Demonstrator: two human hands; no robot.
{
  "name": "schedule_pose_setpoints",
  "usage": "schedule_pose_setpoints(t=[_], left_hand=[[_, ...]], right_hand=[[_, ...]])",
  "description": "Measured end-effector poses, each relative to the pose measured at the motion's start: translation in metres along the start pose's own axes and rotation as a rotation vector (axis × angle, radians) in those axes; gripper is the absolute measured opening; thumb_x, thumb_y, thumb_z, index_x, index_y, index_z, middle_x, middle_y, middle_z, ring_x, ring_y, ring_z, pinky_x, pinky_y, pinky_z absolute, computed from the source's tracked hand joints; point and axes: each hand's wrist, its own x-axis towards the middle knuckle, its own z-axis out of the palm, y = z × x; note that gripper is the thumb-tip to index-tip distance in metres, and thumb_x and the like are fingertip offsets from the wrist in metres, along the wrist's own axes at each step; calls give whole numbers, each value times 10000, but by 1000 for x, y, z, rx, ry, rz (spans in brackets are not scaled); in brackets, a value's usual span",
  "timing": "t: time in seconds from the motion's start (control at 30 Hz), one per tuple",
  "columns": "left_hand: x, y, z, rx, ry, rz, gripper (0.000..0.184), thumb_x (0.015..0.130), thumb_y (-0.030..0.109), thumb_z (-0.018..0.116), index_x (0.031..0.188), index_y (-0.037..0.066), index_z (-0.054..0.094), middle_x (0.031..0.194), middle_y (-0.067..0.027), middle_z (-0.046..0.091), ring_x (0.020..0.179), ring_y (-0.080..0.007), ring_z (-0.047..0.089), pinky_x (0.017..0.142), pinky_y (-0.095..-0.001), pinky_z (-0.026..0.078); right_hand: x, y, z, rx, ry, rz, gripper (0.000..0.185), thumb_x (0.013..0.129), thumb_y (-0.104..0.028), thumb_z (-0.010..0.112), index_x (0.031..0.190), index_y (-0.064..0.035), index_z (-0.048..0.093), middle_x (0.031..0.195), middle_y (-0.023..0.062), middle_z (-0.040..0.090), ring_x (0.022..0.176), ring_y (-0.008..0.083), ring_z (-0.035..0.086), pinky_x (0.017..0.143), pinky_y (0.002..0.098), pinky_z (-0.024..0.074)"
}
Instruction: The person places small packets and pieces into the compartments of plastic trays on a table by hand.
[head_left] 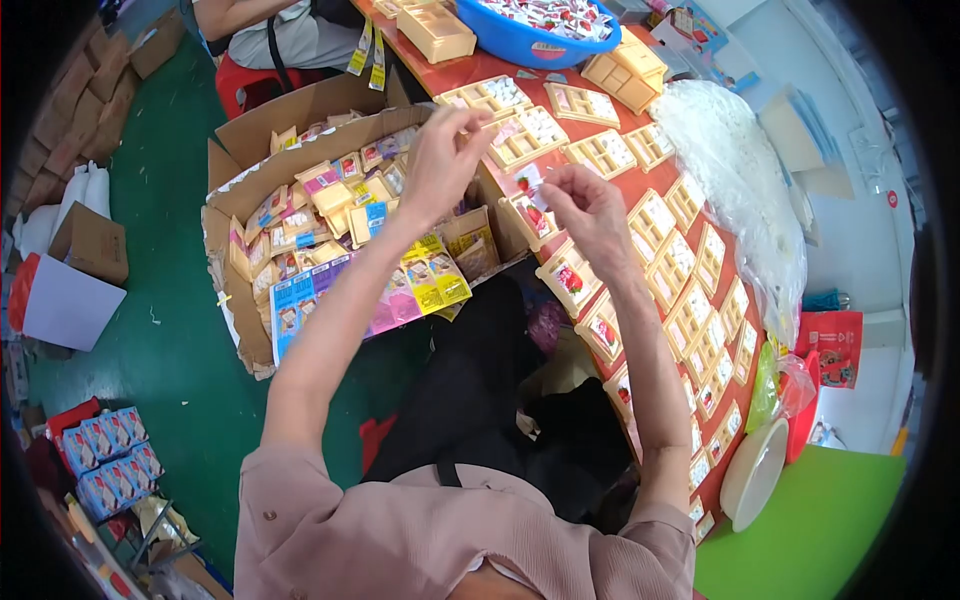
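We find print on most things here, though the lettering is mainly too small to read. A printed card sheet [430,285] in blue, pink and yellow panels shows small product pictures and tiny text; it lies across the near edge of an open carton [218,250] packed with wrapped, labelled pieces. Two yellow tags [377,62] hang near the carton's far side, and a red bag [835,345] at the right bears pale print. Blue printed packs [105,455] sit stacked at the lower left.

Our right hand [588,208] has thumb and fingertips drawn together, seemingly pinching a small strawberry packet [524,180] just above a tray at the table's near edge. Our left hand [448,160] is loosely curled over the carton's right side, thumb and index finger apart.

The red table [440,70] carries rows of pale trays [655,215], those along the near edge showing strawberry pictures. A blue basin [580,55] of small packets stands at the far end; clear plastic [735,170] and a cream bowl [755,475] lie along the right. Beyond the carton, another person [300,42] sits on a red stool [232,85], and the floor [170,300] is green.
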Motion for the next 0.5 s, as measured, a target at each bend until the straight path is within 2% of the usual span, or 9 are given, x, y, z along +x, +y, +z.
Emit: schedule_pose_setpoints(t=[0.1, 0.2, 0.3, 0.4, 0.5], left_hand=[[41, -26, 13, 339, -111, 117, 337, 881, 268, 684, 1097, 10, 685, 1074, -188, 594, 991, -309, 613, 884, -409, 490], [52, -40, 25, 446, -241, 149, 364, 875, 310, 693, 1115, 37, 691, 1124, -189, 563, 1089, -361, 560, 939, -450, 457], [57, -54, 28, 524, -344, 216, 343, 904, 323, 661, 1173, 111, 671, 1070, -143, 519, 1050, -317, 552, 886, -423, 452], [57, -53, 26, 407, -385, 172, 236, 912, 180, 637, 1139, 142, 691, 1041, -138, 512, 1051, -323, 544, 894, -419, 451], [54, -59, 25, 419, -421, 254, 238, 900, 62, 604, 1094, 153, 709, 1051, -142, 513, 1046, -330, 546, 893, -413, 452]], right_hand=[[-3, -4, -12, 11, 42, 7, 109, 938, -105, 635, 918, 3, 642, 753, -39, 607, 676, 13, 519, 585, 191, 400], [-6, -1, -25, -63, 74, 22, 109, 942, -108, 632, 926, -1, 642, 762, -39, 611, 682, 10, 527, 593, 185, 404], [-10, -1, -34, -60, 101, 38, 113, 946, -116, 629, 931, -4, 640, 762, -38, 610, 682, 7, 525, 595, 185, 404], [-8, 7, -39, -59, 122, 24, 122, 949, -122, 625, 935, -2, 640, 763, -36, 613, 683, 6, 526, 596, 186, 405], [-1, 12, -40, -57, 124, 31, 124, 943, -121, 629, 939, 2, 643, 765, -25, 621, 685, 17, 534, 602, 191, 416]])
